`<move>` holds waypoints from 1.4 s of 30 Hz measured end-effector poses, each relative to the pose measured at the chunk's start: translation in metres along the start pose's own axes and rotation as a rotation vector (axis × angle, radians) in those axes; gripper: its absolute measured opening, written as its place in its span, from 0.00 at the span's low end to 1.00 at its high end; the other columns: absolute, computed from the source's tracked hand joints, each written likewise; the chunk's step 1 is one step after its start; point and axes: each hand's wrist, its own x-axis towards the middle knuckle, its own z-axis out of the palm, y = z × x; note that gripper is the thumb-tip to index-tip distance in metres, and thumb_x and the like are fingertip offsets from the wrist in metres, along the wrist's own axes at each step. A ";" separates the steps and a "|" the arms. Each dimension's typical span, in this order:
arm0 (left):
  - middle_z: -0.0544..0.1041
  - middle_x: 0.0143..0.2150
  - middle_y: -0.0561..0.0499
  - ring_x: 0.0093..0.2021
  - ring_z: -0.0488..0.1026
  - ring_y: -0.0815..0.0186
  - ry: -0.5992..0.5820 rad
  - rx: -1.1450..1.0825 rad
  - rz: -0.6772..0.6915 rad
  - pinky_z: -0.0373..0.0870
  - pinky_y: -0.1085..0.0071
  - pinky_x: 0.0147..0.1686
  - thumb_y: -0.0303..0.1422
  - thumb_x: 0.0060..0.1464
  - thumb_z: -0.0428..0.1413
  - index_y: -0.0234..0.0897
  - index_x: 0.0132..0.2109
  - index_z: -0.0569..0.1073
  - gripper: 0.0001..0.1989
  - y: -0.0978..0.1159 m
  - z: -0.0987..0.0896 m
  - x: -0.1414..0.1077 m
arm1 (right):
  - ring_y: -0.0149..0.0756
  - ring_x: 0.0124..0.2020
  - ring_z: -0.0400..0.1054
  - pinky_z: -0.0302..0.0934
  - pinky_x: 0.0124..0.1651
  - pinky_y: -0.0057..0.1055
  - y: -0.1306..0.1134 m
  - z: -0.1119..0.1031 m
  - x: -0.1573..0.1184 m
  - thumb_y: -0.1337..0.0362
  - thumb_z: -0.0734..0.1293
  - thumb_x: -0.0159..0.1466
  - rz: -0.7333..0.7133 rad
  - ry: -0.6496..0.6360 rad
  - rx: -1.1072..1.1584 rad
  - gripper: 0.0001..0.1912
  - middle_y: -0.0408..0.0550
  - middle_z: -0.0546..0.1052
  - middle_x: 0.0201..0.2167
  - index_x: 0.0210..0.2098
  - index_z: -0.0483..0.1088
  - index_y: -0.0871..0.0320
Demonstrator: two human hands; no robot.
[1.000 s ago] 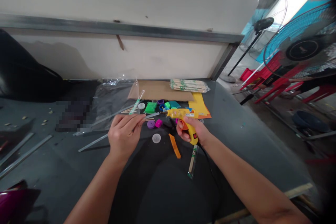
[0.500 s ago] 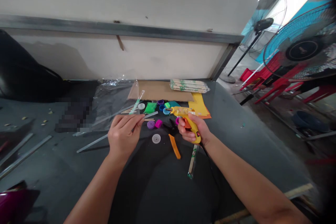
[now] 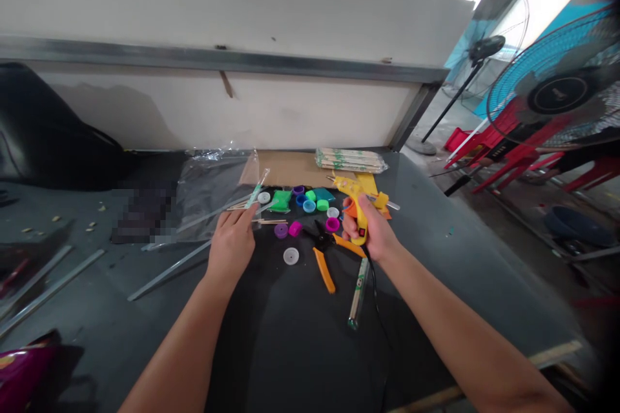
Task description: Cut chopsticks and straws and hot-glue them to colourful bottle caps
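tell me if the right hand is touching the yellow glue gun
Touching. The head view shows it plainly: the right hand is wrapped around the handle of the yellow glue gun, with fingers closed around the front by the orange trigger.

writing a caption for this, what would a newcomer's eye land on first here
Probably the bright yellow glue gun, held up in the right hand over the far right part of the dark table. Next would come the orange-handled pliers, lying open just below it, and the scatter of colourful caps between the two hands. The big fan at the right edge also stands out.
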 end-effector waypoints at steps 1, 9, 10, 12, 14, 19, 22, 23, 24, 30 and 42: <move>0.77 0.47 0.42 0.49 0.71 0.54 -0.010 -0.001 0.005 0.66 0.55 0.51 0.22 0.56 0.45 0.38 0.56 0.70 0.22 -0.001 0.002 0.000 | 0.25 0.13 0.54 0.61 0.21 0.25 -0.003 -0.001 0.001 0.47 0.67 0.58 -0.030 0.042 -0.010 0.18 0.35 0.64 0.13 0.33 0.65 0.56; 0.75 0.48 0.39 0.51 0.70 0.53 0.003 -0.003 0.009 0.64 0.54 0.52 0.24 0.57 0.47 0.37 0.55 0.70 0.20 0.000 0.008 0.001 | 0.28 0.21 0.63 0.61 0.22 0.27 -0.027 -0.026 0.009 0.69 0.66 0.47 -0.215 0.315 -0.121 0.10 0.40 0.69 0.22 0.29 0.61 0.57; 0.74 0.49 0.39 0.51 0.69 0.53 0.012 -0.005 0.005 0.64 0.54 0.52 0.25 0.57 0.47 0.37 0.55 0.71 0.20 0.001 0.008 0.001 | 0.28 0.21 0.63 0.61 0.23 0.26 -0.032 -0.030 0.010 0.71 0.65 0.46 -0.221 0.348 -0.148 0.12 0.40 0.70 0.23 0.30 0.61 0.56; 0.74 0.49 0.40 0.51 0.69 0.54 0.028 -0.010 0.003 0.63 0.55 0.53 0.25 0.57 0.47 0.37 0.55 0.71 0.20 0.002 0.008 0.001 | 0.27 0.22 0.64 0.62 0.24 0.26 -0.042 -0.038 0.011 0.72 0.65 0.46 -0.222 0.401 -0.213 0.15 0.39 0.70 0.24 0.34 0.62 0.56; 0.74 0.49 0.40 0.51 0.69 0.55 0.041 -0.013 0.010 0.63 0.57 0.53 0.25 0.58 0.46 0.37 0.54 0.71 0.19 0.003 0.008 0.001 | 0.28 0.23 0.66 0.63 0.25 0.26 -0.051 -0.044 0.010 0.72 0.66 0.47 -0.213 0.407 -0.250 0.17 0.40 0.71 0.25 0.37 0.63 0.56; 0.74 0.49 0.41 0.50 0.70 0.54 0.060 -0.037 0.025 0.64 0.55 0.53 0.25 0.56 0.47 0.39 0.55 0.71 0.20 0.001 0.011 0.003 | 0.31 0.25 0.68 0.67 0.27 0.30 -0.061 -0.059 -0.001 0.71 0.65 0.48 -0.120 0.317 -0.147 0.17 0.43 0.74 0.28 0.39 0.65 0.56; 0.74 0.48 0.41 0.50 0.70 0.54 0.075 -0.059 0.034 0.64 0.53 0.52 0.25 0.55 0.48 0.40 0.54 0.71 0.20 0.001 0.012 0.003 | 0.32 0.25 0.68 0.67 0.27 0.31 -0.055 -0.073 -0.009 0.70 0.65 0.49 -0.101 0.301 -0.090 0.18 0.44 0.75 0.30 0.40 0.66 0.55; 0.75 0.48 0.41 0.50 0.70 0.53 0.078 -0.062 0.038 0.64 0.53 0.52 0.25 0.55 0.48 0.40 0.54 0.71 0.20 0.001 0.012 0.003 | 0.32 0.26 0.68 0.66 0.27 0.30 -0.051 -0.078 -0.011 0.69 0.64 0.49 -0.098 0.295 -0.073 0.18 0.44 0.75 0.30 0.40 0.66 0.55; 0.75 0.48 0.41 0.50 0.70 0.53 0.080 -0.064 0.042 0.64 0.53 0.52 0.25 0.56 0.48 0.40 0.54 0.72 0.20 0.001 0.012 0.003 | 0.32 0.26 0.68 0.66 0.27 0.30 -0.048 -0.083 -0.013 0.68 0.64 0.49 -0.090 0.283 -0.052 0.18 0.44 0.75 0.30 0.41 0.66 0.55; 0.75 0.47 0.40 0.50 0.71 0.52 0.083 -0.034 0.068 0.65 0.53 0.51 0.27 0.56 0.49 0.39 0.54 0.71 0.19 0.001 0.015 0.002 | 0.30 0.23 0.62 0.61 0.23 0.27 -0.037 -0.098 -0.023 0.66 0.61 0.48 -0.063 0.188 0.168 0.16 0.47 0.73 0.29 0.37 0.68 0.57; 0.76 0.46 0.42 0.48 0.71 0.54 0.089 -0.003 0.091 0.65 0.56 0.51 0.28 0.57 0.49 0.39 0.53 0.71 0.18 -0.002 0.018 0.002 | 0.29 0.29 0.68 0.67 0.31 0.26 -0.036 -0.118 -0.016 0.70 0.69 0.52 -0.204 0.404 0.116 0.12 0.45 0.75 0.30 0.37 0.70 0.58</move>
